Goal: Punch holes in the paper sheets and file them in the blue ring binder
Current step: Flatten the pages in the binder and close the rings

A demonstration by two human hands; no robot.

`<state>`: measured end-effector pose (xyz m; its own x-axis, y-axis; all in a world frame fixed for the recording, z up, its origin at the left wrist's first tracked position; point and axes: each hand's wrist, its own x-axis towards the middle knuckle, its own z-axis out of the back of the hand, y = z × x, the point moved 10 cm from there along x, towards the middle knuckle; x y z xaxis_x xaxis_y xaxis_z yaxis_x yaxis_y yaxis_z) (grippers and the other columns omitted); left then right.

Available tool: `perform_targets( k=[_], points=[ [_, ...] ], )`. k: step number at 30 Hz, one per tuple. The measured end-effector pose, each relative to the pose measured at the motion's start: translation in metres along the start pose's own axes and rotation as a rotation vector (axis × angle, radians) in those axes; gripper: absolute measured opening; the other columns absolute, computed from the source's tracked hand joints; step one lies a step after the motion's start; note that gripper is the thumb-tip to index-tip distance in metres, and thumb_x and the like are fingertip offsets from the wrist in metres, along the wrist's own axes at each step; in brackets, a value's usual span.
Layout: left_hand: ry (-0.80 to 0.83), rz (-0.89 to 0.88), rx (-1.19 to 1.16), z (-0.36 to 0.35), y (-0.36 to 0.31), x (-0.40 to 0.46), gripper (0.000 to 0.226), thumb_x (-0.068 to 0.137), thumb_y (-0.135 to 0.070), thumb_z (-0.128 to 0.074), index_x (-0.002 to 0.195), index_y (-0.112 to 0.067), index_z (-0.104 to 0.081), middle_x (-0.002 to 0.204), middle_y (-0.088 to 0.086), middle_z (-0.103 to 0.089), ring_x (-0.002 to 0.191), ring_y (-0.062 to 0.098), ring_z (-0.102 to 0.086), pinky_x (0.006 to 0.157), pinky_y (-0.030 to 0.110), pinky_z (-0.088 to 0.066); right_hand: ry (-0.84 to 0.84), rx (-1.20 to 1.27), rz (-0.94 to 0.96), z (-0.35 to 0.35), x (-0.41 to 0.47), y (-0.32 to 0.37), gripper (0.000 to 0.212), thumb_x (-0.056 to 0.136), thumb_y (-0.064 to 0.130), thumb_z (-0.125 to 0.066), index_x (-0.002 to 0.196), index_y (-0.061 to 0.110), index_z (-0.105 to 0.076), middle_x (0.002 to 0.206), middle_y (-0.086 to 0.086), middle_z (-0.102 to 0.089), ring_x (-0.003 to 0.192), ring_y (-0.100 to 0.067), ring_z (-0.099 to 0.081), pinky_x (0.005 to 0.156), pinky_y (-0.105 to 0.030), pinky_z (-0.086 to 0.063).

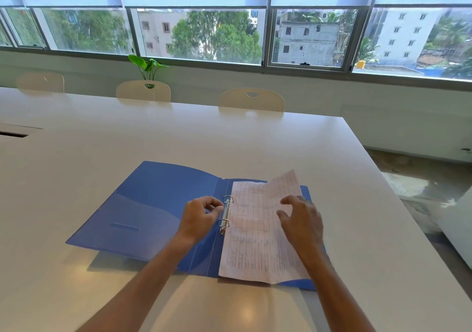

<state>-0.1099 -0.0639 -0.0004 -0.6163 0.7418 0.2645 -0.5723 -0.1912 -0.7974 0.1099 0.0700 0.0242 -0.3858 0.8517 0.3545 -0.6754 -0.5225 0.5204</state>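
Open blue binder [143, 204], spine toward window.

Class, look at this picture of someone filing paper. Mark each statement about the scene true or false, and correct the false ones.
1. The blue ring binder lies open on the white table. True.
2. The paper sheets lie on the binder's left cover. False: they lie on the right side, beside the rings.
3. The left hand is at the rings. True.
4. The right hand grips a hole punch. False: it rests over the sheets; no punch is visible.
5. Chairs stand at the table's far side. True.
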Motion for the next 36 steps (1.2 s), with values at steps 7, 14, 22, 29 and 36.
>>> perform_targets(
  k=[7,14,22,29,36],
  points=[
    [0.122,-0.11,-0.066,-0.044,-0.072,-0.004,0.016,0.089,-0.024,-0.065,0.085,-0.011,-0.074,0.075,-0.005,-0.069,0.071,0.005,-0.065,0.066,0.011,-0.05,0.076,0.083,-0.226,0.017,-0.004,-0.049,0.048,0.088,0.024,-0.065,0.133,0.013,-0.052,0.13,-0.006,-0.059,0.11,-0.024,-0.061,0.089,-0.034,-0.045],
    [0.309,0.046,-0.02,-0.112,-0.098,-0.007,0.044,0.09,-0.045,-0.058,0.076,-0.005,-0.069,0.075,0.012,-0.07,0.073,0.029,-0.07,0.066,0.033,-0.056,0.166,0.381,-0.281,0.009,-0.019,-0.05,0.05,0.085,0.029,-0.068,0.132,0.024,-0.051,0.113,0.0,-0.068,0.09,-0.016,-0.06,0.079,-0.032,-0.046],
    [0.339,0.198,-0.044,-0.135,-0.095,0.0,0.049,0.079,-0.053,-0.069,0.071,-0.005,-0.069,0.068,0.011,-0.07,0.061,0.022,-0.071,0.067,0.036,-0.061,0.195,0.571,-0.258,0.002,-0.028,-0.042,0.045,0.086,0.034,-0.066,0.129,0.031,-0.054,0.115,0.003,-0.062,0.101,-0.013,-0.059,0.075,-0.023,-0.044],
    [0.345,0.362,-0.25,-0.133,-0.083,-0.001,0.023,0.084,-0.024,-0.069,0.089,-0.002,-0.07,0.085,0.012,-0.071,0.068,0.022,-0.073,0.066,0.032,-0.061,0.22,0.701,-0.264,-0.003,-0.029,-0.036,0.039,0.092,0.031,-0.06,0.13,0.028,-0.054,0.109,0.003,-0.063,0.089,0.0,-0.058,0.066,-0.015,-0.04],
    [0.393,0.519,-0.475,-0.131,-0.069,-0.007,0.02,0.087,-0.014,-0.061,0.1,0.001,-0.067,0.095,0.015,-0.072,0.081,0.028,-0.073,0.075,0.037,-0.061,0.126,0.6,-0.276,0.002,-0.027,-0.048,0.034,0.094,0.041,-0.053,0.125,0.028,-0.057,0.114,0.003,-0.065,0.091,-0.012,-0.062,0.076,-0.033,-0.051]
  ],
)
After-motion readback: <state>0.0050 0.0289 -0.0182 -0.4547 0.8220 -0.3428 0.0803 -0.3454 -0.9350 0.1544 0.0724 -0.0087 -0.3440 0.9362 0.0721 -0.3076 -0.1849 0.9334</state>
